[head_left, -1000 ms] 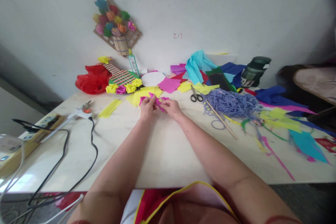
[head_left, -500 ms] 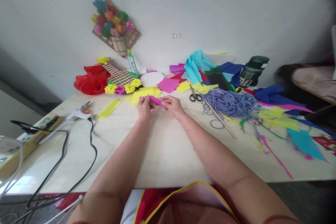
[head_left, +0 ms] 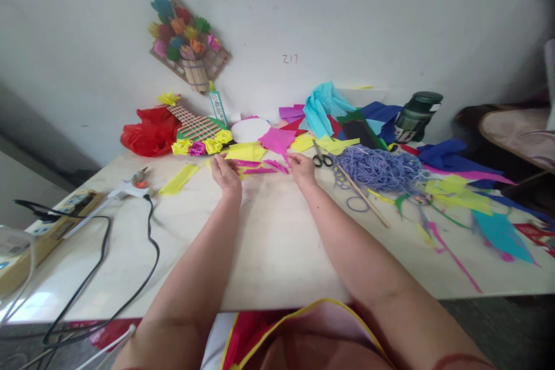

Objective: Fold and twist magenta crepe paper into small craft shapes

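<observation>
Pink paper strips (head_left: pixel 260 171) lie on the table between my hands, over some yellow paper (head_left: pixel 246 151). My left hand (head_left: pixel 226 176) rests at their left end, fingers loosely apart, holding nothing that I can see. At the right end my right hand (head_left: pixel 302 170) has thumb and fingers pinched at the lower corner of a pink paper sheet (head_left: pixel 276 140), which stretches down towards the fingertips. Black-handled scissors (head_left: pixel 323 160) lie just right of that hand. A white paper disc (head_left: pixel 250 130) is behind the strips.
To the right are a heap of purple cord (head_left: pixel 381 169), a wooden stick (head_left: pixel 364 196) and paper scraps. A glue gun (head_left: pixel 132 186) and power strip (head_left: pixel 65 222) with trailing cables occupy the left. Paper flowers, a red bag (head_left: pixel 150 132) and a dark green bottle (head_left: pixel 418 117) stand along the wall.
My hands have moved apart, the left one leftward and the right one rightward. The pink paper held between them now lies as strips on the table. My right fingers have reached the pink sheet's corner.
</observation>
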Tool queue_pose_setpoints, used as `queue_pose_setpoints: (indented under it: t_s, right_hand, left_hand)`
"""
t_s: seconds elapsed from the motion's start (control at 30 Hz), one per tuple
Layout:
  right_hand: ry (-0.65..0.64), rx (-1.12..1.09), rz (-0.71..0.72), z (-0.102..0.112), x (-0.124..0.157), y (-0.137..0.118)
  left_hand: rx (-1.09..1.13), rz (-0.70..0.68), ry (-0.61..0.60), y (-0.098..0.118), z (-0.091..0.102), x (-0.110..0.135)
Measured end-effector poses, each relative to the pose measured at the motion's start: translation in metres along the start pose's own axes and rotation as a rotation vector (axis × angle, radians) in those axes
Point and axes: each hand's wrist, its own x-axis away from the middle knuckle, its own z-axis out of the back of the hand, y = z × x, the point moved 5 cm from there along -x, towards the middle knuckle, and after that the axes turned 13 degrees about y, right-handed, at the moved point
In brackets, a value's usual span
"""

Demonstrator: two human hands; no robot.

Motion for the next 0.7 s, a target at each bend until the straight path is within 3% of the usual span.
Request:
queue_pose_setpoints:
  t_s: [0.1, 0.2, 0.33, 0.47, 0.7]
  right_hand:
    - [0.082, 0.323, 0.035, 0.012, -0.002, -0.001]
    - [0.057, 0.624, 0.036, 0.016, 0.001, -0.005]
    - [-0.019, 0.887, 0.148, 0.014, 0.006, -0.015]
    - [-0.034, 1.005, 0.253, 0.012, 0.013, -0.023]
    - [-0.002, 1.004, 0.268, 0.014, 0.016, -0.024]
  left_hand:
    - [-0.069, -0.066, 0.086, -0.002, 0.006, -0.012]
    - [-0.226, -0.16, 0.127, -0.003, 0.012, -0.019]
    - [-0.557, -0.252, 0.137, 0.0, 0.018, -0.022]
    - [-0.868, -0.245, 0.045, 0.001, 0.018, -0.02]
    - [-1.073, -0.275, -0.046, -0.005, 0.015, -0.02]
